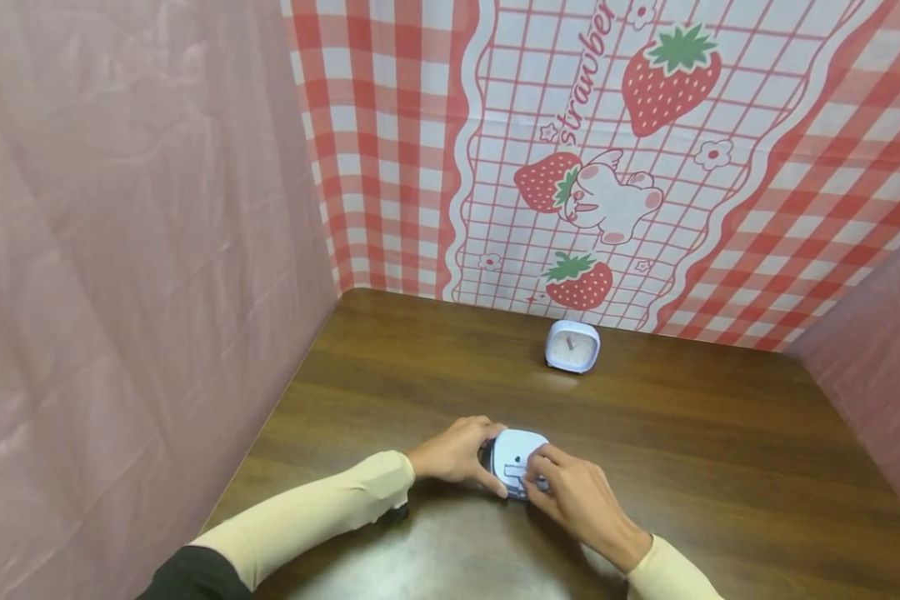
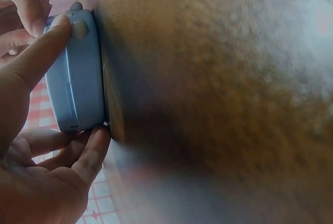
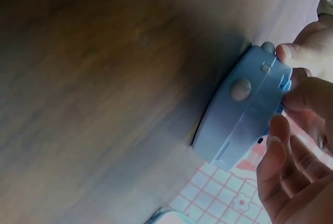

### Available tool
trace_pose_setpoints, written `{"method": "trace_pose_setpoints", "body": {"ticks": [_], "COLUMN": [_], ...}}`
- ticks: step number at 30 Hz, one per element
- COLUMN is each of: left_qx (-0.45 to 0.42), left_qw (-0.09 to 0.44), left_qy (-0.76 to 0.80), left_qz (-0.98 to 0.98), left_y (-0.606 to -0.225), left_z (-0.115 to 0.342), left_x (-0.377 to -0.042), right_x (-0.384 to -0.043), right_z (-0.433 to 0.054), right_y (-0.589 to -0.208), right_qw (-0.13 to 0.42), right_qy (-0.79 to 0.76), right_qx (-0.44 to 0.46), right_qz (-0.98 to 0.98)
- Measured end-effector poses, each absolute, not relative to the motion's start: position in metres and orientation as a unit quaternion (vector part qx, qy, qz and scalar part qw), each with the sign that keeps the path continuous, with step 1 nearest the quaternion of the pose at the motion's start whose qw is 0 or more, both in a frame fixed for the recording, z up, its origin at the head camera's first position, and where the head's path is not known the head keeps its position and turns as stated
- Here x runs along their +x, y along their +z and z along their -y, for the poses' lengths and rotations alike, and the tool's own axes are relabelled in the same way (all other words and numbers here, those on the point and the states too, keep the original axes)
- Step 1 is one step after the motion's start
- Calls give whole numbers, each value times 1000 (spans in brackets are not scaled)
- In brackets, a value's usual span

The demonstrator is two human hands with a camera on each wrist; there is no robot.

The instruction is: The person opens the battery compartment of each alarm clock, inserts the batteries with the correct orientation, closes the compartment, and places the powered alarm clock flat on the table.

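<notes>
A pale blue alarm clock point(image 1: 512, 451) lies face down on the table, its back with a small black knob and a rectangular recess turned up. My left hand point(image 1: 459, 451) grips it by its sides, thumb on the edge with the round grey feet point(image 2: 79, 29) and fingers at the opposite edge. Over the clock's back, the curled fingers of my right hand point(image 1: 581, 498) pinch at a small blue part point(image 3: 285, 82) beside the recess. Those fingertips partly hide the part, so I cannot tell whether it is loose from the clock.
A second pale blue clock point(image 1: 572, 347) stands upright near the back of the brown wooden table point(image 1: 420, 350), its face towards me. Behind it hangs a red and white strawberry cloth point(image 1: 510, 108). A pink curtain point(image 1: 135, 250) closes off the left side.
</notes>
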State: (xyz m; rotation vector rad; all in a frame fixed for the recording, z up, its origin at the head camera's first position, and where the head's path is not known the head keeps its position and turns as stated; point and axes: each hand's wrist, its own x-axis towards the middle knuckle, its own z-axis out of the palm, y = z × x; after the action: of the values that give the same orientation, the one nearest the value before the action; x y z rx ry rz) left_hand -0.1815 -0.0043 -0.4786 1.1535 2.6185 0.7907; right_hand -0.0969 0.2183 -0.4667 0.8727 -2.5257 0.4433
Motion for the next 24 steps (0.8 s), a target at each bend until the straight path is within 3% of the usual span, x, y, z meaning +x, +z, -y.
{"method": "trace_pose_setpoints", "body": {"ticks": [24], "left_qx": [387], "left_qw": [83], "left_qy": [262], "left_qz": [-880], "left_y": [-480], "left_z": [4], "left_x": [-181], "right_x": [-95], "right_z": [-216], "right_y": [-466], "right_qw": [237], "right_qy": [144], "right_qx": [321], "right_qz": [905]}}
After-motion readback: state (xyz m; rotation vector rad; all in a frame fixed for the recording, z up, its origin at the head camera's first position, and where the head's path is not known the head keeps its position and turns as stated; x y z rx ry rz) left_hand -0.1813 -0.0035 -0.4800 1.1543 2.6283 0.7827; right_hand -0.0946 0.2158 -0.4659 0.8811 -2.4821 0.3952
